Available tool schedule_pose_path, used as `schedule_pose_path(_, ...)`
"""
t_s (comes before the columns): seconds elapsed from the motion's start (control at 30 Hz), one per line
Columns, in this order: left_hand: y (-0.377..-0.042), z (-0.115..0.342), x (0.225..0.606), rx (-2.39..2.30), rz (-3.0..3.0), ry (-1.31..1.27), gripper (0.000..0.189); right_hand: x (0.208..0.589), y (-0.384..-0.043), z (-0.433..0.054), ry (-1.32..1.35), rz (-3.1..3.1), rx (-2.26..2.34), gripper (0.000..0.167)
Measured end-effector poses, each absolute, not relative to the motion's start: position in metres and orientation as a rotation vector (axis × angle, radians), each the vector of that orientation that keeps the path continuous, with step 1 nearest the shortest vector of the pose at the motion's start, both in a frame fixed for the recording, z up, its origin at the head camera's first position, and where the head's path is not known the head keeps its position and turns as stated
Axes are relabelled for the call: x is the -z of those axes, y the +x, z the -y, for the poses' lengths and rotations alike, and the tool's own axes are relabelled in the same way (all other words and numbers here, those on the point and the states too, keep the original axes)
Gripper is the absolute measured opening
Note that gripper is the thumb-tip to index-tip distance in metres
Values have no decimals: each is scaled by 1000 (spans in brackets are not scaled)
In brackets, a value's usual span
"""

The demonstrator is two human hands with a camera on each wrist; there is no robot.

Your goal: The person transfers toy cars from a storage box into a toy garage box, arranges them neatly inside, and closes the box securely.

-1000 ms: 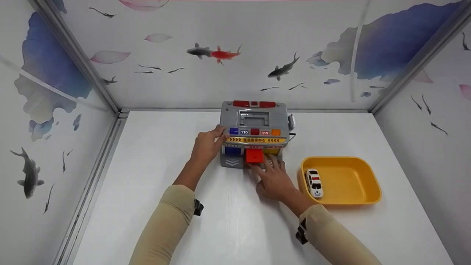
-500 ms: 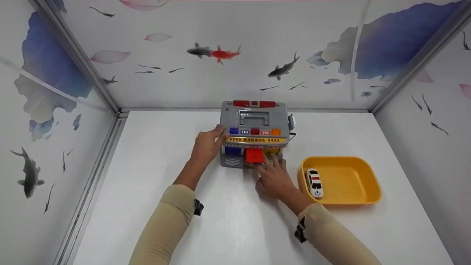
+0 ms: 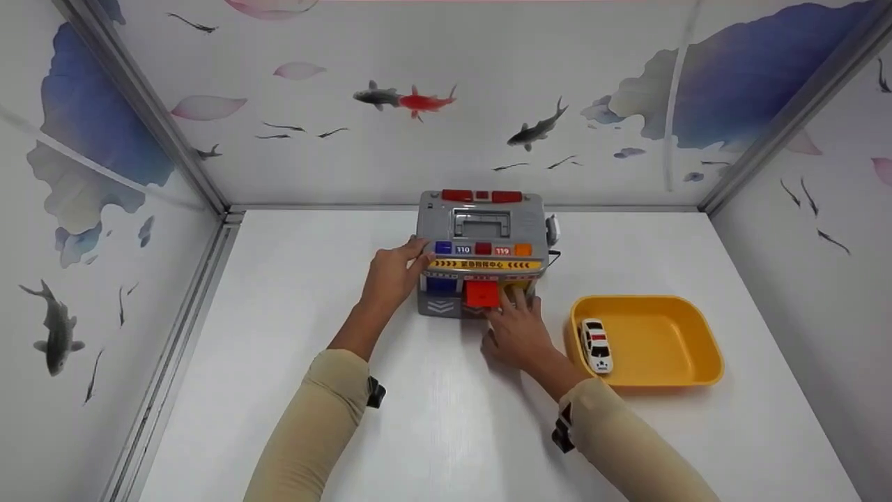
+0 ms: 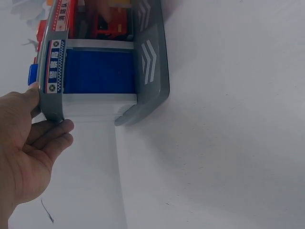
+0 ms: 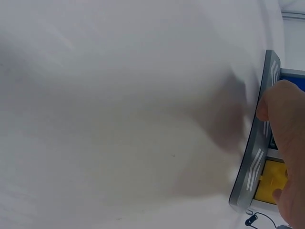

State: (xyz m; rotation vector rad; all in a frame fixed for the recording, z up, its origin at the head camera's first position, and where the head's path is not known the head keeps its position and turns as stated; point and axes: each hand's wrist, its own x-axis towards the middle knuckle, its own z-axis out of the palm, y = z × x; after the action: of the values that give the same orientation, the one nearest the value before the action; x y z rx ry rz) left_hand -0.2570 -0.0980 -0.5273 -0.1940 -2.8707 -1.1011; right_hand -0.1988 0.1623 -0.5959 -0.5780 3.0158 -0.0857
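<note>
A grey toy rescue station (image 3: 435, 223) stands at the back of the table. Its middle red door (image 3: 481, 293) is raised; the blue door (image 4: 100, 71) and yellow door (image 5: 271, 181) are down. My left hand (image 3: 391, 275) grips the roof's front left edge, thumb above and fingers below. My right hand (image 3: 519, 333) is at the station's front, fingers extended towards the middle and yellow bays. In the left wrist view, a red toy vehicle (image 4: 116, 27) sits in the middle bay with a fingertip on or close against it. The right wrist view shows the thumb by the ramp (image 5: 252, 171).
A yellow tray (image 3: 669, 300) stands right of the station, with a white toy police car (image 3: 596, 346) along its left side. White panels with printed fish (image 3: 536, 132) enclose the table at the back and sides. A thin black cord (image 5: 264, 214) lies beside the station.
My right hand has shifted slightly forward and left, its fingers reaching deeper towards the station's front. The left hand, station, tray and police car stay in place.
</note>
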Motion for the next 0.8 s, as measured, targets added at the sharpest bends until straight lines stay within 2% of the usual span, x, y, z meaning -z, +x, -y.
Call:
schedule_pose_path(0.43,-258,98,528,1123,2863,-197,52,595,-204,-152,-506,-3036,73,67)
schedule_pose_path(0.8,-256,98,528,1122,2859,-199,52,599,-194,-165,-648,-3060,141,55)
